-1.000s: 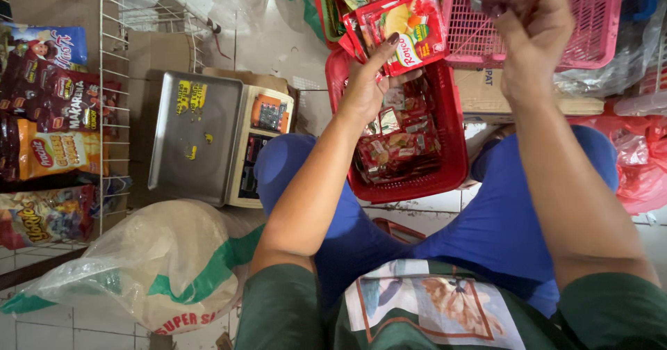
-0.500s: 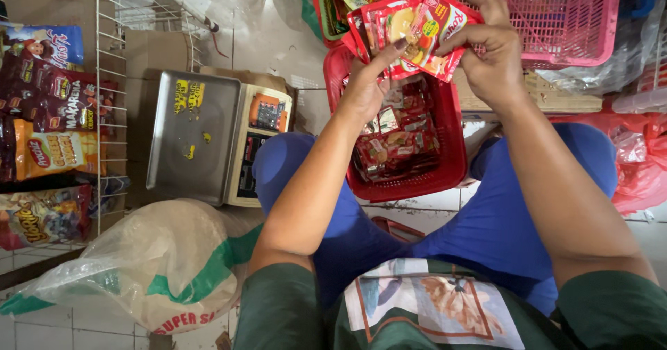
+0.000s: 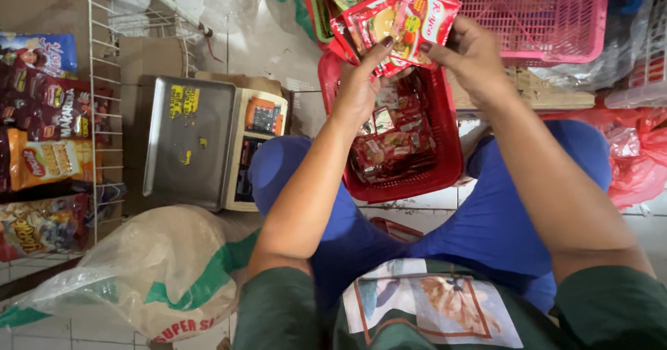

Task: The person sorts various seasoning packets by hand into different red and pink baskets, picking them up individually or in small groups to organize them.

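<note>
1. The left hand (image 3: 361, 89) and right hand (image 3: 469, 51) meet at the upper centre of the frame, fingers clamped on a fanned bunch of red sachets (image 3: 403, 23).
2. Just below, between the knees, a red basket (image 3: 445, 176) holds more sachets.
3. A pink basket (image 3: 556, 23) sits at the upper right.
4. A metal-topped scale (image 3: 201, 141) stands at centre left, above a woven sack (image 3: 160, 273).

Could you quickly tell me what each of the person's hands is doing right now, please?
Left hand: closed on the red sachets, gripping them from below.
Right hand: closed on the same red sachets, fingers pinching their right edge.
</note>
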